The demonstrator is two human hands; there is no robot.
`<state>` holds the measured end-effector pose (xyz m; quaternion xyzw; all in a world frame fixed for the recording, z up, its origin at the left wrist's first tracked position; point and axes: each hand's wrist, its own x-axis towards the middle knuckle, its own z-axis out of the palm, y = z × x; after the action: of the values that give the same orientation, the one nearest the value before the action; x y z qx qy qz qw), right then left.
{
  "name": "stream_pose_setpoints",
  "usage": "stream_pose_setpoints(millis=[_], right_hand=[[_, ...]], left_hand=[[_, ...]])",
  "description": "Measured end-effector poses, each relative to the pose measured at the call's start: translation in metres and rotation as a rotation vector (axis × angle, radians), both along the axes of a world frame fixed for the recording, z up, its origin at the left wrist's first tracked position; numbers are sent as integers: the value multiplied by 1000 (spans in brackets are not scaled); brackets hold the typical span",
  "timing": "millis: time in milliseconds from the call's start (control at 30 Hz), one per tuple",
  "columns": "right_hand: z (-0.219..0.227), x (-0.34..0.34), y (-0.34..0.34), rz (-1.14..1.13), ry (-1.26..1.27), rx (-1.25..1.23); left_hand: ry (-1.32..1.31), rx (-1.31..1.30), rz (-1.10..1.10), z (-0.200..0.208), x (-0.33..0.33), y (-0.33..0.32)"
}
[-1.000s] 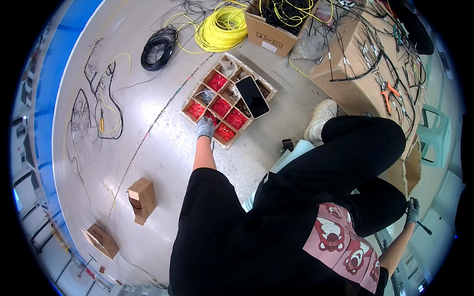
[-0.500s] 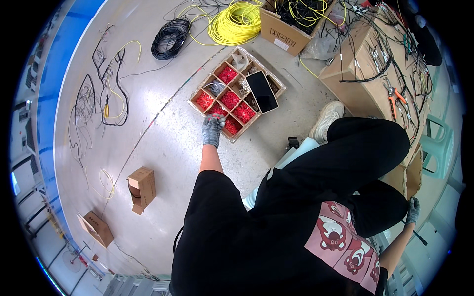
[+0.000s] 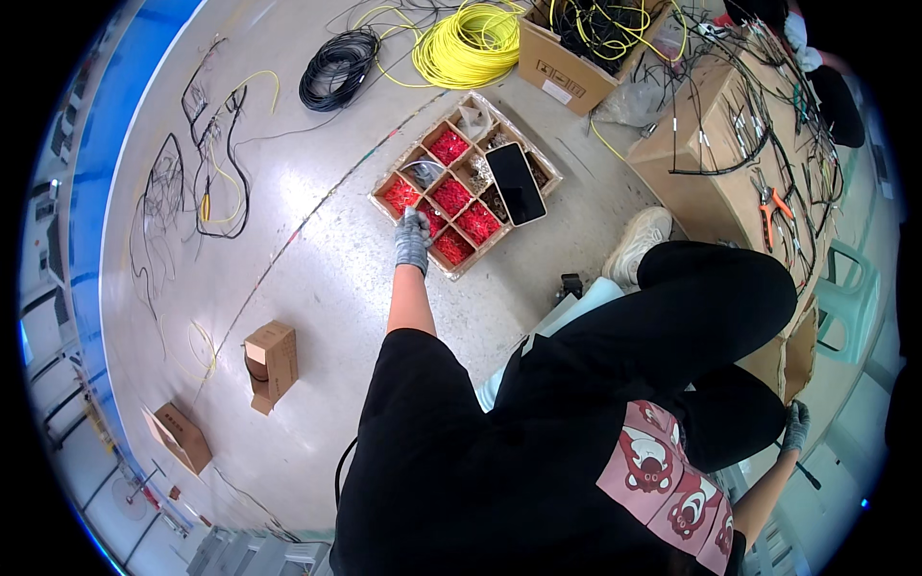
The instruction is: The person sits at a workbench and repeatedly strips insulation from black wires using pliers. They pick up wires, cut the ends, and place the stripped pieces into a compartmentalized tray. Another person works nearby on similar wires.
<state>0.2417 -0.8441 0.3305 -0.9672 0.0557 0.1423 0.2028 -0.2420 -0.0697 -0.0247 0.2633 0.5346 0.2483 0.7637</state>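
Observation:
My left hand (image 3: 412, 243), in a grey glove, is at the near left edge of a divided wooden box (image 3: 468, 261) on the floor. Its fingers are closed together by the compartments of small red pieces (image 3: 401, 195); whatever they pinch is too small to make out. A phone (image 3: 516, 183) with a dark screen lies across the box's right side. Far to the right, my gloved right hand (image 3: 795, 427) hangs low beside an open cardboard box (image 3: 801, 352). Its fingers look curled, and what they hold is hidden. A thin black rod or cable end (image 3: 810, 477) shows just below that wrist.
Black cable (image 3: 338, 71) and yellow cable (image 3: 465, 46) lie coiled beyond the wooden box, beside a carton of cables (image 3: 553, 76). Orange-handled pliers (image 3: 768, 213) and loose wires rest on a brown work surface (image 3: 696, 163). Small cartons (image 3: 273, 365) and wire bundles (image 3: 219, 173) lie leftward.
My left hand has drawn back slightly from over the red pieces toward the box's near left edge. The view has shifted a little; my right hand stays low by the cardboard box.

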Motion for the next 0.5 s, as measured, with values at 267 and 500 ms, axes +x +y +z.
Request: stream_pose_setpoints(millis=[267, 500], right_hand=[[0, -1, 9, -48, 0, 208], [11, -1, 2, -15, 16, 96]], left_hand=[[852, 794, -1221, 40, 70, 30], [1226, 1025, -1845, 31, 111, 38]])
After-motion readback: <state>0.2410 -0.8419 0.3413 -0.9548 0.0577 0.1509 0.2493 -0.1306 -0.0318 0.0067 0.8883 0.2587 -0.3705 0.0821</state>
